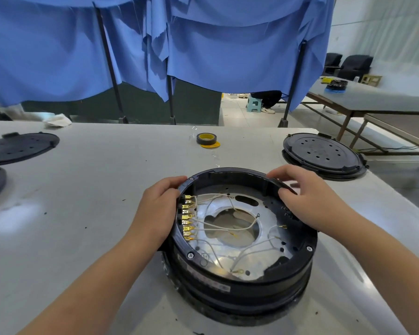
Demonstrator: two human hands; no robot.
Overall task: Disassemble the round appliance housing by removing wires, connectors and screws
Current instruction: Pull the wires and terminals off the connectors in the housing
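A round black appliance housing (247, 284) stands open-side up on the grey table, near its front edge. Inside lies a silver metal plate (266, 252) with a large centre hole, crossed by thin white wires (228, 227). A row of several gold spade connectors (188, 217) lines the inner left wall. Screws (190, 255) sit in the rim. My left hand (155, 209) holds the housing's left rim, fingers curled over the edge by the connectors. My right hand (302, 192) grips the far right rim, fingers curled over it.
A roll of black and yellow tape (206, 139) lies behind the housing. Black round lids rest at the right (323, 153) and far left (17, 147). A white rag (58, 120) is at the back left. Blue cloth (203, 44) hangs behind the table.
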